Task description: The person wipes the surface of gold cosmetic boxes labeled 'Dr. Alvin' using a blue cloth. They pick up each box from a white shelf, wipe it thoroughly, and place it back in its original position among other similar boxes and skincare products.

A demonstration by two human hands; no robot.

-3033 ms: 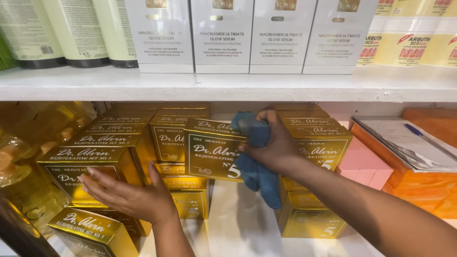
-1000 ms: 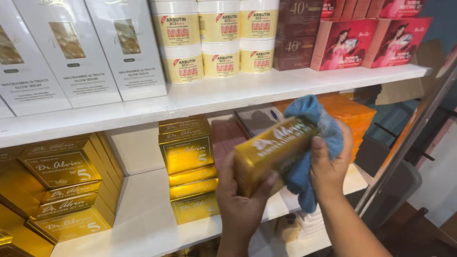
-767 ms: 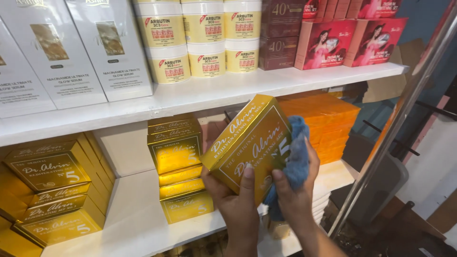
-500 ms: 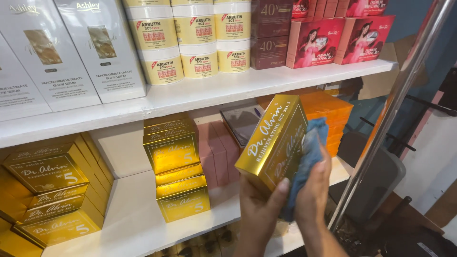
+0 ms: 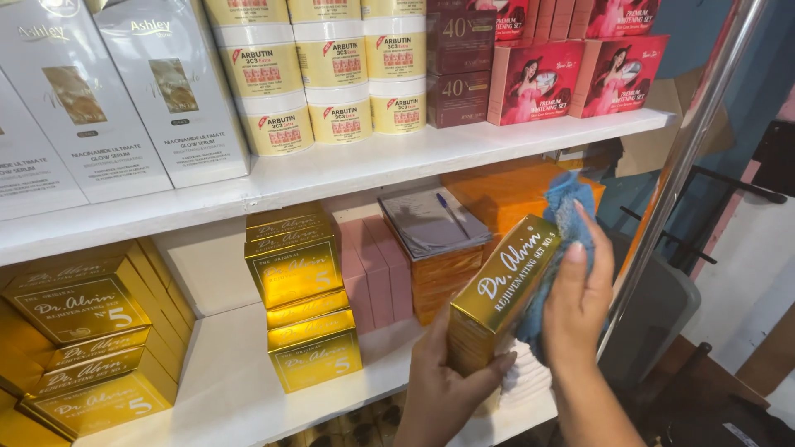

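My left hand [image 5: 443,389] grips the lower end of a shiny gold box [image 5: 497,294], held tilted in front of the lower shelf. My right hand [image 5: 577,302] presses a blue cloth [image 5: 563,215] against the box's right side and top. Behind them on the lower shelf stands a stack of matching gold boxes [image 5: 298,298], with more gold boxes [image 5: 79,339] at the left.
The white upper shelf [image 5: 348,170] carries white cartons [image 5: 166,91], cream jars [image 5: 331,74], dark boxes and pink boxes [image 5: 571,79]. On the lower shelf are pink boxes [image 5: 373,269], orange boxes [image 5: 497,190] and papers with a pen [image 5: 431,222]. A metal pole [image 5: 687,165] rises at right.
I took a gold box off the lower shelf, and my view swung right. Over the last second the box has been turned in my hands while the cloth moved over its side.
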